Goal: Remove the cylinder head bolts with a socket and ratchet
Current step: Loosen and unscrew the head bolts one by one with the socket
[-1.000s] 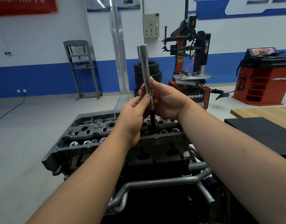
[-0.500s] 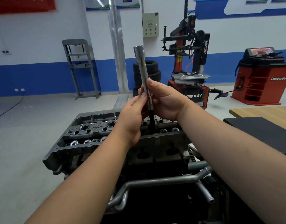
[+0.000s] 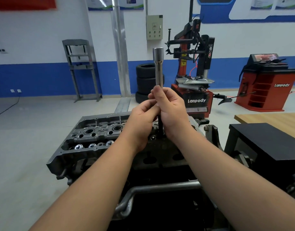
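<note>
Above the cylinder head, both the left hand and right hand grip an upright long socket.

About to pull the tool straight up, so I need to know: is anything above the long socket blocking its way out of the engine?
Nothing visible does. The long socket stands upright over the cylinder head, gripped by the left hand and right hand; only open air shows above it.
</note>
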Action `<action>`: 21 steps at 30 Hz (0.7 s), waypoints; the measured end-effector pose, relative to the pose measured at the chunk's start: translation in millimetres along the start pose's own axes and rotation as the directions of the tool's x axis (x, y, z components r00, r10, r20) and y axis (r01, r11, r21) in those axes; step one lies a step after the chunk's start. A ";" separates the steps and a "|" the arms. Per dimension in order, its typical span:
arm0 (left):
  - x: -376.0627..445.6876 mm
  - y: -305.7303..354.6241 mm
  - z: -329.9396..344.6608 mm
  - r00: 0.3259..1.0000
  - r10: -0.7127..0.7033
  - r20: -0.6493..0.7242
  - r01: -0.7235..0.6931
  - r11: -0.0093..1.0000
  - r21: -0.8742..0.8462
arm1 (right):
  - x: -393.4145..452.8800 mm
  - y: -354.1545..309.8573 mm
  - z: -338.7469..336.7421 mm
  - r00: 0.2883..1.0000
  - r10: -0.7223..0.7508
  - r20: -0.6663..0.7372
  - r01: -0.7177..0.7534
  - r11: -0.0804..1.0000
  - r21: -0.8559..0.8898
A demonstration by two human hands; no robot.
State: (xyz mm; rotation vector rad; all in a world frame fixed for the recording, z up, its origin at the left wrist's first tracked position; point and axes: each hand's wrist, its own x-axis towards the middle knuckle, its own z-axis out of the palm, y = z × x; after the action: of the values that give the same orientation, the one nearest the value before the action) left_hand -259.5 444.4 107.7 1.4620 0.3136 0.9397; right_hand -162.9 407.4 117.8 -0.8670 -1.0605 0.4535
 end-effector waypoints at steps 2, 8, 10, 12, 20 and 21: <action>0.0 1.1 -0.9 1.000 -0.015 0.020 0.015 1.000 -0.019 | -1.4 1.4 0.9 1.000 -0.020 -0.006 0.020 0.997 -0.079; -0.4 0.5 -1.1 0.999 0.015 0.051 -0.016 1.000 0.014 | -4.8 -4.0 -6.5 0.989 -0.140 0.050 0.147 0.973 -0.180; -0.9 0.5 0.5 1.000 0.029 0.011 -0.029 0.998 0.047 | -3.5 -6.3 -9.6 0.980 -0.188 0.068 0.200 0.938 -0.283; 0.2 -1.0 -0.1 0.999 0.042 -0.034 -0.040 0.997 0.064 | -0.6 -10.8 -11.6 0.975 -0.206 0.087 0.224 0.898 -0.380; 2.3 -2.9 -1.6 0.999 0.035 0.002 -0.035 0.997 0.069 | 13.5 -35.6 -16.0 0.955 -0.028 0.294 0.193 0.813 -0.549; 2.5 -3.3 -1.0 0.999 0.045 -0.005 -0.045 0.995 0.091 | 13.7 -38.3 -13.4 0.959 -0.036 0.280 0.185 0.830 -0.526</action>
State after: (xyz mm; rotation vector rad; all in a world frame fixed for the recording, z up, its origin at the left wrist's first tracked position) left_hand -257.5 447.4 105.3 1.5551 0.3333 0.9774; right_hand -147.7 388.7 153.2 -1.2682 -1.5176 0.1569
